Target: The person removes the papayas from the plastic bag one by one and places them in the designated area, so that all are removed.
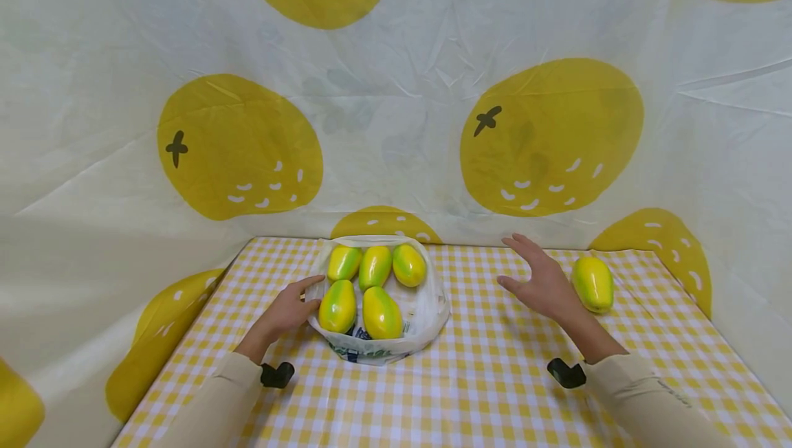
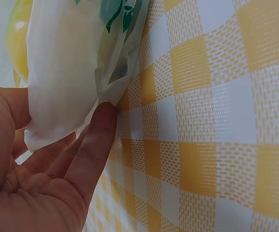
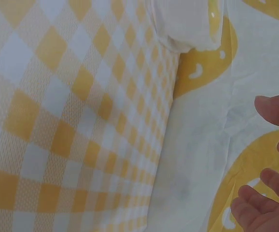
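Observation:
Several glossy yellow-green mangoes (image 1: 381, 312) lie in two rows inside a white plastic bag (image 1: 427, 328) with its mouth spread open. At the bag's left side, my left hand (image 1: 289, 308) holds the rim. The left wrist view shows its thumb over the edge of the bag (image 2: 62, 72) and its fingers against the outer side. My right hand (image 1: 540, 284) is raised over the table, apart from the bag, fingers extended and holding nothing. Beside the right wrist, one more mango (image 1: 592, 285) sits on the tablecloth.
A yellow-and-white checked cloth (image 1: 470, 393) covers the table. Behind it and on both sides hangs a pale curtain (image 1: 390, 139) printed with large yellow fruits. Dark wrist devices (image 1: 276, 375) sit at both cuffs.

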`<state>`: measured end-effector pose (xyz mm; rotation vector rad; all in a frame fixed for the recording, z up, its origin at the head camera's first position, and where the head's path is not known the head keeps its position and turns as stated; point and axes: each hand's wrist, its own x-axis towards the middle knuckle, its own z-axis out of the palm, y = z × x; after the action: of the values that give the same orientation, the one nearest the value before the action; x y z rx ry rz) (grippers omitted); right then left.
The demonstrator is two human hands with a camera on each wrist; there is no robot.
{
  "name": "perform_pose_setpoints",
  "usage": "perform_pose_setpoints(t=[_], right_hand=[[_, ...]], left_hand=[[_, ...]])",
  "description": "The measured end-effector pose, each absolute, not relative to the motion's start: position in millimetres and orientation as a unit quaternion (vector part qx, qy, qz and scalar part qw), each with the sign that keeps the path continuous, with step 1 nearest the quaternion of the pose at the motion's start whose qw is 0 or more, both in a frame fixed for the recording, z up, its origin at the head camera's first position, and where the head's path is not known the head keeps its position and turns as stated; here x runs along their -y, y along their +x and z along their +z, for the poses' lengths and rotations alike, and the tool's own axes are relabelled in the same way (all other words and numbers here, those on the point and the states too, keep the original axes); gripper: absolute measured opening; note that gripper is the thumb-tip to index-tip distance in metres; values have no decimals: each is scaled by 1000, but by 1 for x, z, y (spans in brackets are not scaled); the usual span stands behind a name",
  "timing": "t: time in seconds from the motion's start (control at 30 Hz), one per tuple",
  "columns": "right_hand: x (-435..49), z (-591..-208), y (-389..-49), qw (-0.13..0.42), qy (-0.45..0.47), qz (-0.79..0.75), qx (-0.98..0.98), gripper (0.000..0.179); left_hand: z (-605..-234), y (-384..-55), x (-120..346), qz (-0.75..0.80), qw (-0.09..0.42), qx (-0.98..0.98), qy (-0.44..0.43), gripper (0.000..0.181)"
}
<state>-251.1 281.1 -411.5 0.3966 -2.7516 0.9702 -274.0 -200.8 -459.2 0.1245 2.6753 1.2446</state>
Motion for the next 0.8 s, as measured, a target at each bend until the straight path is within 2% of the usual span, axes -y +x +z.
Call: perform_pose_setpoints(t=[0.43, 0.8], right_hand=[[-256, -416, -246, 119, 159, 350, 916, 70], [-239, -418, -241, 107, 179, 350, 913, 71]], left_hand=[[-460, -274, 201, 426, 96, -899, 41, 57], [-458, -275, 201, 423, 99, -900, 44, 57]])
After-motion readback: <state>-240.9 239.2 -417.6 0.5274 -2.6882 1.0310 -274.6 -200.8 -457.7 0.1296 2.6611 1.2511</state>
